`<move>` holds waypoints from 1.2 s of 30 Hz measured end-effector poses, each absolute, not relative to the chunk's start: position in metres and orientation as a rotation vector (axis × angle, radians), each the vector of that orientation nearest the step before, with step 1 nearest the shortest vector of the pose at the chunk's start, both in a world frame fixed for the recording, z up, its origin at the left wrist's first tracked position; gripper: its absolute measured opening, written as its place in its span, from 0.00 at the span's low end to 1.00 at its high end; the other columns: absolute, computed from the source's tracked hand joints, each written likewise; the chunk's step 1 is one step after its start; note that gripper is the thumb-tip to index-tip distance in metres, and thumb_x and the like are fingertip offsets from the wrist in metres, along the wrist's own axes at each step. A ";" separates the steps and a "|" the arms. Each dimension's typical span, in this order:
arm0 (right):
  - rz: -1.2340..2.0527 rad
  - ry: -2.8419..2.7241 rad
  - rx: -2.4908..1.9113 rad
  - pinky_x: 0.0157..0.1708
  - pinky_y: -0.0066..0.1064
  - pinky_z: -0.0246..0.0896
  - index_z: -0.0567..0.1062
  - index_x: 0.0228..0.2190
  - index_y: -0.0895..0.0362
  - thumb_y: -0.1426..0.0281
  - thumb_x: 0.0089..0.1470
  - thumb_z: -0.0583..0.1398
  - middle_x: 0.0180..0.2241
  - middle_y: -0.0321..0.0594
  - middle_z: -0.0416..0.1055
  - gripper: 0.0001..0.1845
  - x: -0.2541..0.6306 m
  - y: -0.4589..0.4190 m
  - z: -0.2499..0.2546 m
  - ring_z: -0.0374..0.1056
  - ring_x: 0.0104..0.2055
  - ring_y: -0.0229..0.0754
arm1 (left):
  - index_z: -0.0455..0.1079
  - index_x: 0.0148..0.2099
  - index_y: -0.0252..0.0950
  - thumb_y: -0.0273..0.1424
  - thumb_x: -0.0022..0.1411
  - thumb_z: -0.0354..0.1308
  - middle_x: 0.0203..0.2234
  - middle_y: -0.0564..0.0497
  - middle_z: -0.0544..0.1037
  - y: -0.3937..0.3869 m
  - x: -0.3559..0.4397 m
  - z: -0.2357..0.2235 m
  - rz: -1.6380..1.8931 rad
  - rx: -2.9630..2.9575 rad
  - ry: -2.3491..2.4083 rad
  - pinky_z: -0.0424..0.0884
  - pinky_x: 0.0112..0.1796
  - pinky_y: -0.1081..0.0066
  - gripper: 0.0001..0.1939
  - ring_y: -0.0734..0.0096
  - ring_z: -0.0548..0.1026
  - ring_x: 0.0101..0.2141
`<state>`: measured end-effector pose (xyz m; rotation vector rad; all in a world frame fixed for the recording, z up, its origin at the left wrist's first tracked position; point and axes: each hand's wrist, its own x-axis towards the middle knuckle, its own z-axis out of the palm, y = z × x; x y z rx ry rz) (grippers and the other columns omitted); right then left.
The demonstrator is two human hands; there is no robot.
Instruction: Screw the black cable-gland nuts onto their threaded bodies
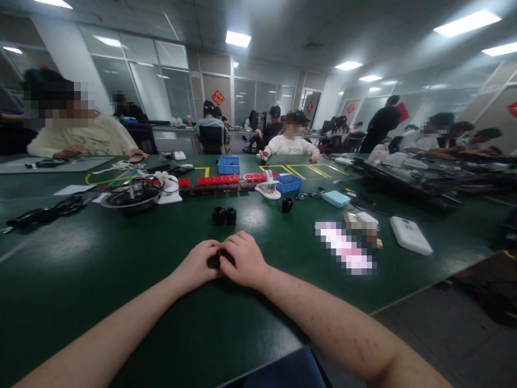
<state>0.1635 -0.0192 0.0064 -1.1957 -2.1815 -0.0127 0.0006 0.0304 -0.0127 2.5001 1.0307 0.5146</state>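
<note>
My left hand (200, 267) and my right hand (245, 261) meet low over the green table (173, 328), fingers curled around a small black object (215, 260). Most of that object is hidden by my fingers, so its kind cannot be made out. Just beyond my hands, two short, round, glossy black pieces (224, 215) stand side by side on the table. A third black piece (287, 205) of similar look stands apart, farther right.
Across the middle lie a metal bowl of cables (131, 202), red strips (218, 180), a white stand (269, 186) and blue bins (288, 184). To the right are a light-blue box (336, 199), a pixelated bright phone-like shape (343, 248) and a white device (411, 235). Several people sit around.
</note>
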 end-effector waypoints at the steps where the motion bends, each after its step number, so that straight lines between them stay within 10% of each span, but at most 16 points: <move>1: -0.015 -2.185 -1.186 0.39 0.35 0.52 0.72 0.33 0.60 0.69 0.49 0.55 0.33 0.42 0.69 0.10 0.163 -0.019 0.007 0.58 0.37 0.42 | 0.69 0.42 0.37 0.35 0.48 0.58 0.43 0.46 0.69 0.031 0.000 -0.014 0.517 2.497 1.029 0.63 0.47 0.60 0.17 0.58 0.66 0.45; 24: -0.187 -2.363 -1.085 0.27 0.33 0.44 0.72 0.17 0.58 0.64 0.55 0.50 0.18 0.38 0.68 0.21 0.173 -0.028 0.014 0.54 0.26 0.38 | 0.69 0.41 0.36 0.36 0.47 0.58 0.43 0.46 0.68 0.033 0.001 -0.015 0.470 2.542 1.096 0.61 0.49 0.59 0.17 0.56 0.65 0.46; 32: 0.028 -2.325 -1.345 0.34 0.33 0.50 0.74 0.36 0.58 0.64 0.60 0.44 0.33 0.41 0.73 0.21 0.192 -0.008 0.013 0.60 0.34 0.41 | 0.68 0.45 0.38 0.48 0.48 0.59 0.45 0.46 0.67 0.033 -0.001 -0.017 0.456 2.505 1.063 0.61 0.48 0.58 0.26 0.56 0.64 0.47; 36: 0.077 -2.254 -1.372 0.41 0.35 0.53 0.56 0.55 0.62 0.60 0.59 0.45 0.51 0.49 0.61 0.27 0.196 -0.001 0.007 0.59 0.46 0.44 | 0.67 0.47 0.37 0.49 0.48 0.58 0.46 0.46 0.66 0.033 -0.001 -0.017 0.442 2.515 1.064 0.60 0.49 0.57 0.28 0.56 0.63 0.48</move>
